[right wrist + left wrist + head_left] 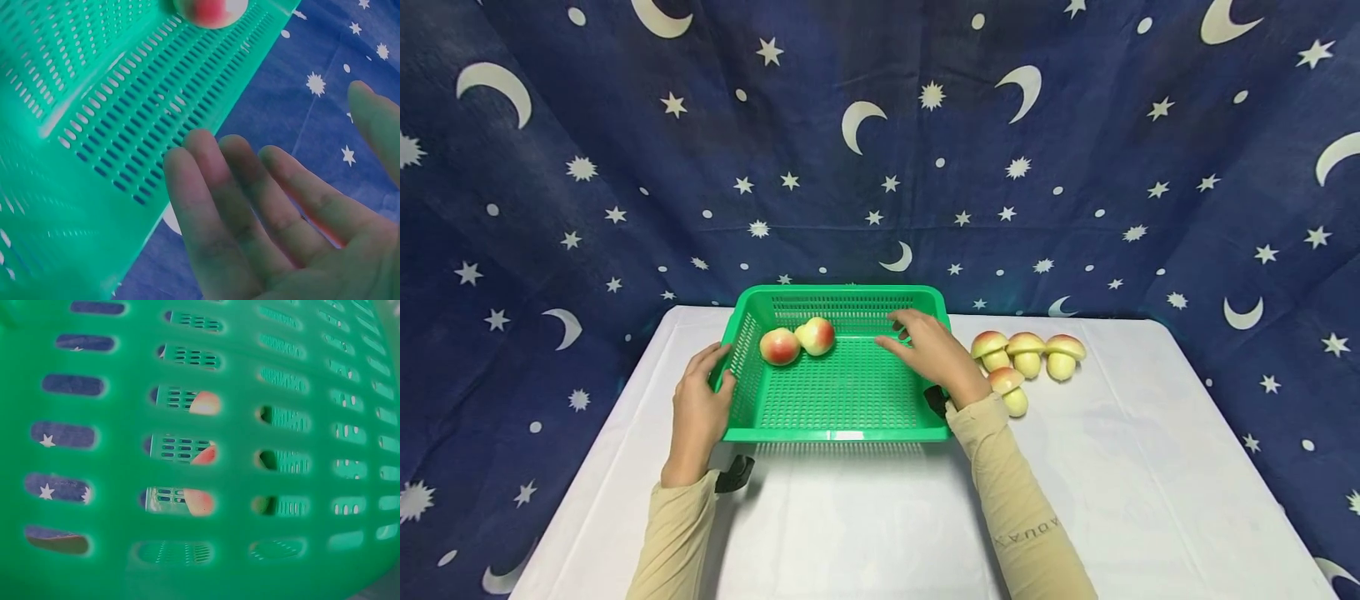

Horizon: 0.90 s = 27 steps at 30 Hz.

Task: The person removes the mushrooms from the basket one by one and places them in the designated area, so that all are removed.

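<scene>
A green plastic basket [850,435] with slotted walls stands on the table. Inside it, toward the left, lie two toy mushrooms [779,347] with red-and-yellow caps. My left hand [696,408] is at the basket's left rim, thumb and fingertips spread apart against it; the left wrist view is filled by the slotted side wall [125,412]. Above the basket's right part is my right hand [938,352], holding nothing. In the right wrist view its fingers [244,206] are nearly straight, thumb apart, and one red-and-pale mushroom cap [211,11] shows in the basket beyond.
To the right of the basket several more toy mushrooms [1027,354] with pale yellow stems lie grouped on the white tablecloth [865,517]. Behind the table hangs a dark blue curtain [820,208] with moons and stars. Both wrists carry small black devices [735,473].
</scene>
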{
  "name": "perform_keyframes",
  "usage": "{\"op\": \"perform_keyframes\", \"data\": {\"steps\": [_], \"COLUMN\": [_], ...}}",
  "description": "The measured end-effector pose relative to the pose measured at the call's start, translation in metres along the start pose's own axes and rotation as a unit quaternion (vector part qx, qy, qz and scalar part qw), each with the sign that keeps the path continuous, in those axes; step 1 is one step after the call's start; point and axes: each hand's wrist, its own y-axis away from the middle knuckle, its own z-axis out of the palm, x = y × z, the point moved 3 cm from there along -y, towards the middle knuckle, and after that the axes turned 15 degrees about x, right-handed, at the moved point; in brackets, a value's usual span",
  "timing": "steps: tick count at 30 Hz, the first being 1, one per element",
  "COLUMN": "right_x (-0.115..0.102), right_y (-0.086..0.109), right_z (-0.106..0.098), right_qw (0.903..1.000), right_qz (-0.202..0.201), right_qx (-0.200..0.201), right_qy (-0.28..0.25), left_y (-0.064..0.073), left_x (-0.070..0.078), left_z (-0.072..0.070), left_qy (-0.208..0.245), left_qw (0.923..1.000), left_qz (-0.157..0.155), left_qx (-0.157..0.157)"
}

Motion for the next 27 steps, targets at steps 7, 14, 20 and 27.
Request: {"op": "perform_keyframes", "data": {"steps": [7,14,20,27], "right_x": [-0.003,-0.007,-0.010,-0.011], "right_y": [-0.007,-0.014,-0.017,-0.023], "right_z": [0.012,0.018,0.023,0.033], "right_qw": [0.9999,0.9997,0.9995,0.9984], "right_qz": [-0.001,0.002,0.002,0.002], "right_qx": [-0.009,-0.022,-0.030,-0.054], "right_qy": [0.005,-0.009,-0.012,-0.019], "left_y": [0.000,0.000,0.000,0.001], "left_x": [-0.002,-0.001,-0.001,0.001], "left_z": [-0.001,0.000,-0.001,-0.001], "left_qy": [-0.004,-0.003,-0.002,0.001], "left_qw": [1.0000,1.0000,1.0000,1.0000], "left_qz": [-0.003,-0.002,0.001,0.002], "left_qx": [0.002,0.003,0.005,0.000]}}
